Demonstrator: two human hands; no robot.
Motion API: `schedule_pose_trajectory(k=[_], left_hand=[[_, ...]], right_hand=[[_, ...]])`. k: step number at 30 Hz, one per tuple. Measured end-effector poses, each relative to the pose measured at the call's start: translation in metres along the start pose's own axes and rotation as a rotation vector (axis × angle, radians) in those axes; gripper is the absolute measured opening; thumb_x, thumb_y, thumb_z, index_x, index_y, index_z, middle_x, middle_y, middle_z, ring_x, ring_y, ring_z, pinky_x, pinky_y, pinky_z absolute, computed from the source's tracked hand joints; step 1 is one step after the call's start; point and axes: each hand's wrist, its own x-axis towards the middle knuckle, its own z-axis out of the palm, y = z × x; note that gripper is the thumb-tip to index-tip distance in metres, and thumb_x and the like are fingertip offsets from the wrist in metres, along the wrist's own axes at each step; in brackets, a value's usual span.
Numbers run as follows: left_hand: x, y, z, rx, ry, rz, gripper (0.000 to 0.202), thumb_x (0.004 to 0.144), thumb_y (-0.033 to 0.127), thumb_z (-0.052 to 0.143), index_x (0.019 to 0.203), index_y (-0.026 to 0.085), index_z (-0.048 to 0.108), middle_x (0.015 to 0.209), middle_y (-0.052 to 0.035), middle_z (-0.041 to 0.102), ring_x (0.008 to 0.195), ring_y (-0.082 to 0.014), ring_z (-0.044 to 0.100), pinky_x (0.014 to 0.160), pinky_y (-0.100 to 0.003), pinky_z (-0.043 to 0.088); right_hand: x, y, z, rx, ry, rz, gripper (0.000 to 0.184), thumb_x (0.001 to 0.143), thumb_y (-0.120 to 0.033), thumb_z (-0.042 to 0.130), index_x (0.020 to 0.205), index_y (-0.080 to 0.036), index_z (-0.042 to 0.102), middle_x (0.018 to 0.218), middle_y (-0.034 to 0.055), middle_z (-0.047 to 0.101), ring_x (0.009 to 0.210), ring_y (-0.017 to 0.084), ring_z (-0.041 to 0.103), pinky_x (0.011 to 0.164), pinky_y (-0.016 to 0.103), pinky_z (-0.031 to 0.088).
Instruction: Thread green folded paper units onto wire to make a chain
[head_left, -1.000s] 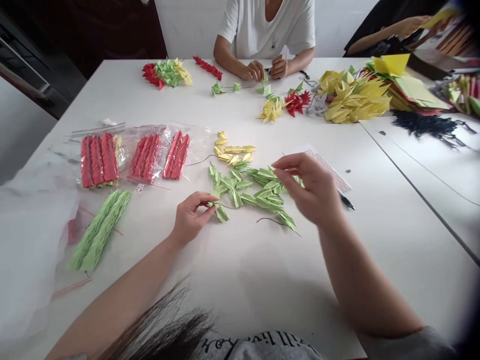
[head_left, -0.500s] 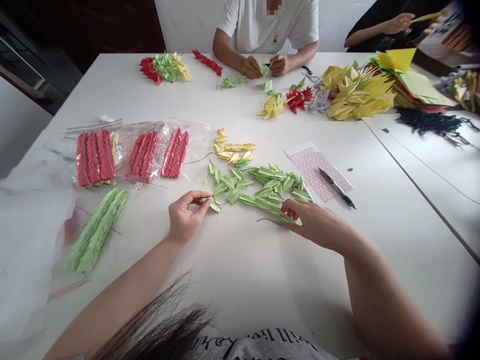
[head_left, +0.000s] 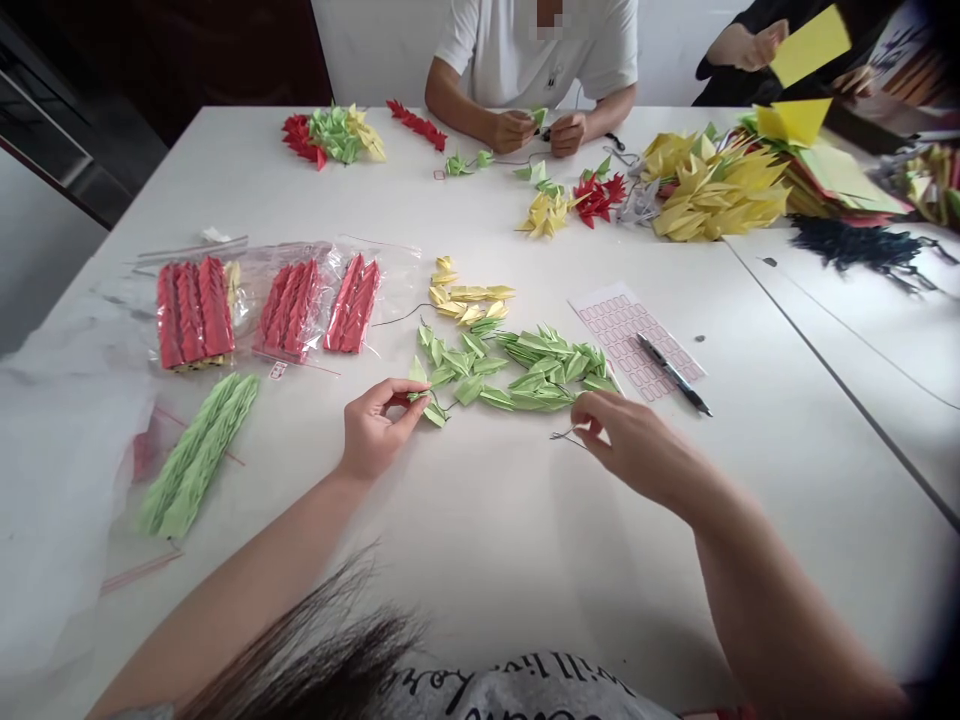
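Note:
My left hand [head_left: 380, 425] pinches a small green folded-paper piece [head_left: 433, 412] between thumb and fingertips. Beside it, a strand of green folded-paper pieces [head_left: 472, 390] lies curved on the table, with bits of dark thread showing between them. At the strand's right end my right hand [head_left: 619, 430] is closed, its thumb and fingers together. A thin looped thread [head_left: 566, 434] sticks out leftward from those fingertips. Just beyond the green strand rests a short string of yellow folded pieces [head_left: 480, 293].
Bagged red paper strings [head_left: 195, 312] and a green braided string [head_left: 201, 455] lie left. A pen [head_left: 675, 375] rests on a label sheet [head_left: 626, 325] at right. A co-worker's hands [head_left: 514, 131] hold a green piece across the table. Yellow folded pieces [head_left: 720, 190] are heaped far right.
My right hand has lifted off the strand's near edge and shifted slightly right and up, with looped thread at its fingertips. My left hand keeps its pinch. A person far right has raised yellow paper.

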Motion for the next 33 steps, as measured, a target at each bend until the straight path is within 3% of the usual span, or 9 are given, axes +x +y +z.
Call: schedule_pose_trajectory(k=[2,7,11,15,18,22,27,30,33], left_hand=[[-0.001,0.001,0.0,0.004,-0.003,0.005,0.013,0.079,0.026,0.074,0.089,0.018,0.075,0.087,-0.0036,0.077,0.075,-0.0147,0.071,0.075,-0.027,0.06],[-0.002,0.001,0.0,0.06,-0.024,0.063,0.009,0.08,0.024,0.072,0.088,0.019,0.075,0.086,-0.0035,0.078,0.075,-0.0158,0.072,0.076,-0.029,0.061],[-0.004,0.001,0.0,0.081,-0.048,0.125,0.009,0.079,0.016,0.067,0.086,0.019,0.073,0.087,-0.0036,0.077,0.078,-0.0164,0.072,0.076,-0.028,0.06],[-0.005,0.002,-0.001,0.107,-0.064,0.181,0.013,0.077,0.01,0.063,0.081,0.019,0.071,0.085,-0.0034,0.075,0.081,-0.0178,0.073,0.076,-0.029,0.059],[-0.006,0.003,0.0,0.14,-0.08,0.21,0.016,0.077,0.008,0.061,0.082,0.02,0.069,0.084,-0.0026,0.075,0.08,-0.0168,0.071,0.075,-0.029,0.058],[-0.005,0.005,-0.001,0.216,-0.039,0.242,0.018,0.077,0.008,0.06,0.082,0.022,0.069,0.081,-0.0007,0.074,0.075,-0.0156,0.068,0.073,-0.029,0.057],[-0.005,0.006,-0.001,0.249,-0.024,0.244,0.018,0.079,0.009,0.06,0.084,0.023,0.069,0.082,0.0,0.075,0.076,-0.0156,0.067,0.074,-0.029,0.055],[-0.006,0.006,-0.001,0.229,-0.038,0.227,0.016,0.079,0.01,0.061,0.085,0.022,0.068,0.084,-0.0001,0.075,0.078,-0.0157,0.068,0.075,-0.028,0.056],[-0.008,0.005,-0.003,0.219,-0.001,0.202,0.019,0.079,0.008,0.059,0.088,0.022,0.069,0.085,0.0003,0.075,0.081,-0.0163,0.07,0.076,-0.028,0.056]], right_hand=[[-0.004,-0.008,0.007,-0.073,-0.103,0.021,0.01,0.086,-0.01,0.048,0.085,-0.019,0.052,0.086,0.0071,0.061,0.063,0.018,0.057,0.052,0.027,0.036],[-0.016,-0.021,0.022,-0.271,-0.147,0.061,0.024,0.077,0.005,0.046,0.081,-0.019,0.046,0.072,0.0044,0.052,0.054,0.017,0.048,0.049,0.028,0.025],[-0.032,-0.033,0.029,-0.322,-0.171,-0.103,0.032,0.067,0.011,0.046,0.08,-0.018,0.047,0.069,0.0032,0.05,0.057,0.018,0.051,0.051,0.028,0.028],[-0.045,-0.049,0.03,-0.316,-0.11,-0.347,0.033,0.063,0.012,0.046,0.077,-0.018,0.05,0.073,0.0047,0.054,0.059,0.019,0.05,0.054,0.03,0.033],[-0.048,-0.062,0.026,-0.188,-0.094,-0.49,0.034,0.068,0.011,0.043,0.082,-0.017,0.054,0.075,0.0047,0.056,0.063,0.02,0.052,0.058,0.031,0.04],[-0.037,-0.08,0.016,0.089,-0.084,-0.652,0.028,0.092,0.001,0.036,0.089,-0.016,0.059,0.083,0.007,0.062,0.069,0.018,0.056,0.063,0.031,0.048],[-0.005,-0.094,0.016,0.29,0.218,-0.918,0.034,0.103,-0.009,0.028,0.121,-0.011,0.056,0.103,0.0148,0.072,0.087,0.02,0.068,0.074,0.033,0.057],[0.015,-0.1,0.027,0.386,0.352,-0.914,0.038,0.103,-0.009,0.029,0.136,-0.01,0.049,0.114,0.0182,0.07,0.097,0.022,0.069,0.079,0.035,0.058],[0.024,-0.111,0.044,0.741,0.434,-0.703,0.04,0.101,-0.007,0.036,0.135,-0.02,0.053,0.114,0.0128,0.07,0.1,0.019,0.069,0.08,0.031,0.059]])
